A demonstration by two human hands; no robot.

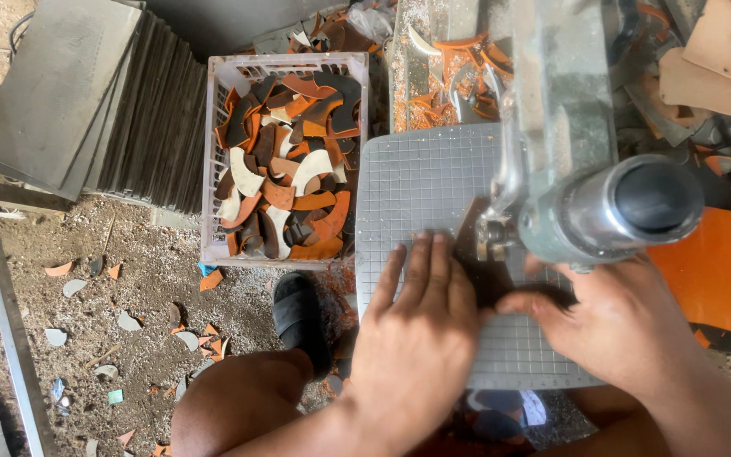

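I am feeding a dark brown sheet (474,254) under the cutting head of the grey machine (564,169), and I judge this to be the cutting step itself. The sheet lies on the gridded grey tabletop (420,182), mostly hidden under my hands and the machine. My left hand (416,326) lies flat on it, fingers straight and close together, pointing to twelve o'clock, pressing down and gripping nothing. My right hand (615,317) sits at three o'clock from the left, fingers stretched toward nine o'clock so the tips rest on the sheet just below the head; whether the thumb nips an edge I cannot tell.

As I read it, the next move calls for steady downward pressure and fingertips held clear of the head.

At ten o'clock from my hands stands a pale plastic crate (213,169), nearly full of curved offcuts (294,182) in orange, dark brown and cream, heaped loosely. More orange scraps (467,59) lie at twelve o'clock behind the tabletop, and an orange sheet (712,267) at three o'clock.
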